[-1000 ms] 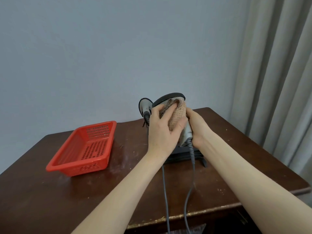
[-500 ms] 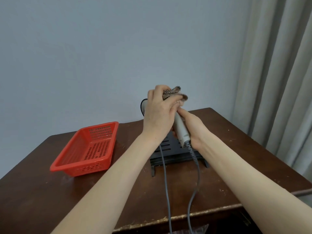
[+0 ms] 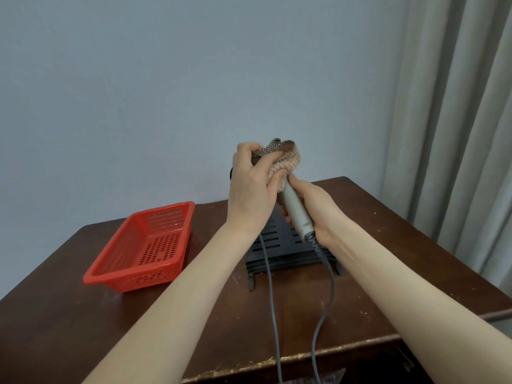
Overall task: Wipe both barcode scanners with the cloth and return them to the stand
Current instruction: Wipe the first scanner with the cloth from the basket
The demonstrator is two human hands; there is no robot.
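Note:
My right hand (image 3: 315,210) grips the grey handle of a barcode scanner (image 3: 296,212), holding it tilted above the black stand (image 3: 279,246). My left hand (image 3: 253,189) holds a pinkish-brown cloth (image 3: 285,162) wrapped over the scanner's head, which is hidden under it. Behind my left hand, only a dark edge of the second scanner (image 3: 230,173) shows. Two grey cables (image 3: 273,300) run from the scanners down over the table's front edge.
A red perforated basket (image 3: 144,248) sits on the left of the dark wooden table (image 3: 55,328). Grey curtains (image 3: 454,120) hang at the right, with a plain wall behind. The table's right edge lies close to the curtains.
Both hands have lifted the scanner and cloth higher above the stand. The cloth has shifted from the scanner's side onto the top of its head.

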